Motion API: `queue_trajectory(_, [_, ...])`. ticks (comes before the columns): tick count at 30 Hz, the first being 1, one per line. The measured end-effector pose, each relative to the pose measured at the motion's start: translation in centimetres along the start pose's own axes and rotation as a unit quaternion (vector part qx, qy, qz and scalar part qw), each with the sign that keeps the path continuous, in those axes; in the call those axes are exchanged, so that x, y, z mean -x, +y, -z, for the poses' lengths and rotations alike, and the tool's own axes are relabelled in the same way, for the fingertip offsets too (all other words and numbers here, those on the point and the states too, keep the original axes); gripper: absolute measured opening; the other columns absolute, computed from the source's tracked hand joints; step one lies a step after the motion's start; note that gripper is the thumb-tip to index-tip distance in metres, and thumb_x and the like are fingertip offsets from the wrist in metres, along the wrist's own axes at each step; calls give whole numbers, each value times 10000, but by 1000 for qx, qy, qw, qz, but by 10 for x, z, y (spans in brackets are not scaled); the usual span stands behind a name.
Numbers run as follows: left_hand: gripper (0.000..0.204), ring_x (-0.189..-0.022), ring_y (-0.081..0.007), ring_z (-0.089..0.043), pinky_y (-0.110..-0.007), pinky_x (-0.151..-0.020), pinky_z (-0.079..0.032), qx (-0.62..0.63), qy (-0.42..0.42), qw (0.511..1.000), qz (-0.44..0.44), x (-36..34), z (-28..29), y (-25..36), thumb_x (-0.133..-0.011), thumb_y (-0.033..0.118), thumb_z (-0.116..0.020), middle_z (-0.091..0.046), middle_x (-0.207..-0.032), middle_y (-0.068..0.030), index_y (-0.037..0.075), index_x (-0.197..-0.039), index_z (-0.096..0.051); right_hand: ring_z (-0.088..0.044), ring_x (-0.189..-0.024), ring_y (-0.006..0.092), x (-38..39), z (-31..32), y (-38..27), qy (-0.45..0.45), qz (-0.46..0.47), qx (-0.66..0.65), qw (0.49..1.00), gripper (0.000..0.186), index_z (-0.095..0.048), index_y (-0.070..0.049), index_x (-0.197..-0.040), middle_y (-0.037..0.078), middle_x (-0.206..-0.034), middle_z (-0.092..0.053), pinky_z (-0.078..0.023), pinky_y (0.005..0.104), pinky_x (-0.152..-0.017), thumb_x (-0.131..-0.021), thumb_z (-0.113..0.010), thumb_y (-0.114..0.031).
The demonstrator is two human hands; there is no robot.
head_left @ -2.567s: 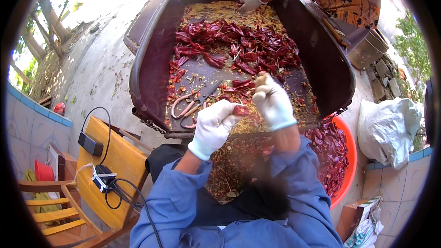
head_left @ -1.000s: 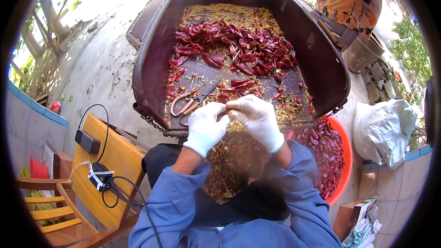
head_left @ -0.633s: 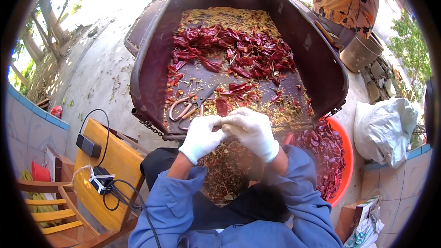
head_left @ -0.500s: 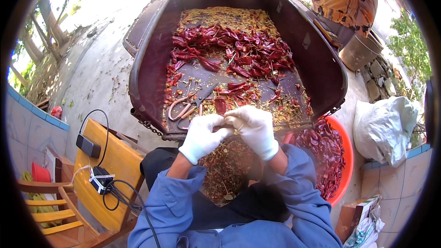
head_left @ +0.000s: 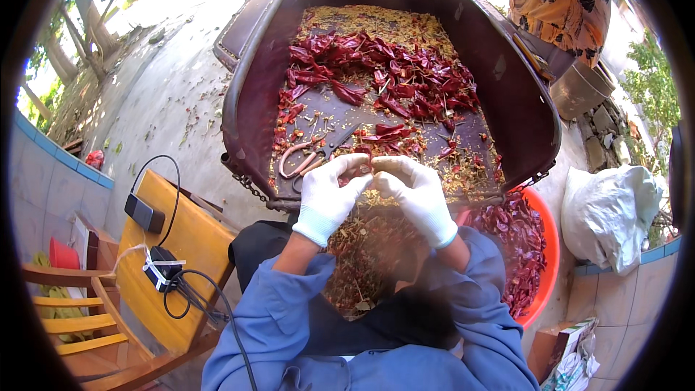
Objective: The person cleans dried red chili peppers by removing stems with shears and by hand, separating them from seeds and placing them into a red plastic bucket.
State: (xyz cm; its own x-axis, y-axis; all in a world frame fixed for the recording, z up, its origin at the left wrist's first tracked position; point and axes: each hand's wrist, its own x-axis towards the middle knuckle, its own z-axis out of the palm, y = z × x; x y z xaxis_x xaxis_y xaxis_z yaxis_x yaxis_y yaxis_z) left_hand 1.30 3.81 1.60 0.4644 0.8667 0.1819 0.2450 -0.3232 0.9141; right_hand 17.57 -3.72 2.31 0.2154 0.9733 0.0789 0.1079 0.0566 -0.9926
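Observation:
My left hand [head_left: 329, 192] and my right hand [head_left: 414, 199], both in white gloves, meet at the near edge of a dark metal cart bed [head_left: 521, 112]. Their fingertips pinch a dried red chili [head_left: 365, 166], mostly hidden by the gloves. Just beyond my left hand lie scissors [head_left: 318, 153] with pinkish handles, partly covered by that hand. A heap of dried red chilies [head_left: 405, 76] spreads over the cart floor, with pale seeds [head_left: 376, 18] behind it. Below my hands, between my legs, sits a mass of chili scraps and stems [head_left: 369, 268].
A red-orange basin [head_left: 552, 246] of dried chilies stands at my right, beside a white sack [head_left: 608, 210]. On the left, a yellow wooden stool [head_left: 166, 224] bears black adapters and cables near a wooden chair [head_left: 72, 326]. Someone in orange patterned clothing [head_left: 557, 7] stands far right.
The view has shifted, so the cart sits slightly more to the right and higher. My fingertips have parted a little, with the chili still between them; less of it shows now.

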Motion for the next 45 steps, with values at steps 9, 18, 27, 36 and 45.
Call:
queue_trajectory(9, [512,-890,-116,-651,-272,-839,-521,20,-41,999,3,5,-2,-5,-782,73,-781,-711,-1005,-70,-21,-1260,-624,-682,-921,143,4,-10,8,15,40,34,999,249,-696,6,-1111,84,-998,-725,-535,282,-832,-886,-714,-100])
queue_trajectory(18, [241,-776,-59,-630,-237,-705,-510,134,-52,987,67,8,1,-5,-868,134,-737,-728,-875,-51,23,-1081,-727,-659,-797,97,3,-1,1,67,26,30,997,141,-685,19,-1020,60,-873,-698,-523,247,-709,-926,-666,-83])
queue_trajectory(27, [198,-724,-262,-691,-353,-679,-533,-172,8,982,-71,10,-1,-11,-835,138,-692,-702,-822,-159,18,-991,-721,-698,-863,162,10,-17,5,50,129,143,980,269,-702,-21,-1118,96,-982,-684,-554,273,-768,-857,-735,-79])
queue_trajectory(36, [212,-852,-372,-667,-470,-748,-530,-260,-78,962,-38,12,-6,-17,-840,251,-609,-684,-912,-153,102,-975,-677,-668,-764,239,11,-22,6,63,185,234,952,200,-702,-58,-961,93,-875,-643,-533,321,-692,-772,-769,-70])
queue_trajectory(45, [399,-843,-195,-709,-307,-775,-547,-70,-100,992,22,9,7,6,-847,196,-731,-731,-965,-129,45,-1212,-672,-662,-744,266,5,-13,11,128,180,234,947,118,-662,-34,-890,116,-819,-633,-523,343,-681,-805,-741,-54])
